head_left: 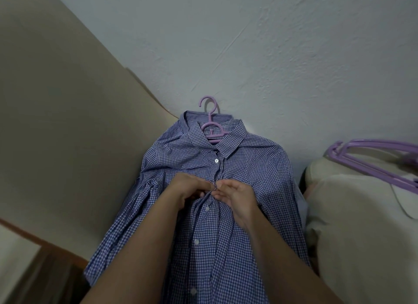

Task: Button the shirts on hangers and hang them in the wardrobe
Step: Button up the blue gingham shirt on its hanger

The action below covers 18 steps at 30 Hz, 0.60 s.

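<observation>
Blue-white gingham cotton shirt [248, 168] on lilac plastic hanger [211, 127], flat against pale textured surface [271, 54], centre frame. L hand [187, 190] + R hand [237, 199] both pinching placket just below fastened white top button [216, 160], fingers curled on fabric. Spare lilac hangers [373, 161] on beige cushion [362, 235] at right.

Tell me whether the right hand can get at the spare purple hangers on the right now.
Probably yes. The spare hangers lie uncovered on the cream cushion on that hand's side, nothing between. But the right hand is pinching the shirt at its placket, so it must let go first.
</observation>
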### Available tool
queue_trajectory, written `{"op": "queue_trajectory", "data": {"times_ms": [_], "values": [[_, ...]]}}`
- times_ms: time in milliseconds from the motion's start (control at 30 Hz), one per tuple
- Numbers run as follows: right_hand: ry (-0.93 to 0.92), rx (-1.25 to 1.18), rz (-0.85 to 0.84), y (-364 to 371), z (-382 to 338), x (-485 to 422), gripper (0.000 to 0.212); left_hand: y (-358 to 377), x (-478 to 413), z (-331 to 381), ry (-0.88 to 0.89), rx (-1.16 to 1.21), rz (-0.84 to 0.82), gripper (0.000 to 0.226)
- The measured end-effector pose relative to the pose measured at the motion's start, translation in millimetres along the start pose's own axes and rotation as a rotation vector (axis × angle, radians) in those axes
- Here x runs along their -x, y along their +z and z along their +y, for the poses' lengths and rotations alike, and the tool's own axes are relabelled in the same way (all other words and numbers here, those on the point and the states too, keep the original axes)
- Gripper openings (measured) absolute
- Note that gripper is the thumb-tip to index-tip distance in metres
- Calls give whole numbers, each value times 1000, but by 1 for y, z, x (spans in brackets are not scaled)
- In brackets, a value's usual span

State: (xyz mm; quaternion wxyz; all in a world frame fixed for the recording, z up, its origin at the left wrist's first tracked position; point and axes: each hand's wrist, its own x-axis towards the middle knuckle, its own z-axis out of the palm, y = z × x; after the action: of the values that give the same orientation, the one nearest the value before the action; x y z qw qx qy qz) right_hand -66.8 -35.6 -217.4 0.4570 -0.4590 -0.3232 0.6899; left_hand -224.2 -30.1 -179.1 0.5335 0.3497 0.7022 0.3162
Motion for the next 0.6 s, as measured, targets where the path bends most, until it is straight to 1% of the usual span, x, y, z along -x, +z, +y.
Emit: {"op": "queue_trajectory", "data": {"times_ms": [100,167,333,467,600], "values": [[-15,5,2,1,0,1,16,5,0,-3,52,-18,53,12],[-33,27,-4,2,-1,1,21,9,0,-5,115,-59,78,6],[-73,93,35,3,5,1,10,12,1,-11,213,-139,94,9],[-82,96,39,2,8,0,7,11,0,-8,203,-159,99,7],[-102,122,54,3,11,-1,6,10,-2,2,173,-292,87,14]]}}
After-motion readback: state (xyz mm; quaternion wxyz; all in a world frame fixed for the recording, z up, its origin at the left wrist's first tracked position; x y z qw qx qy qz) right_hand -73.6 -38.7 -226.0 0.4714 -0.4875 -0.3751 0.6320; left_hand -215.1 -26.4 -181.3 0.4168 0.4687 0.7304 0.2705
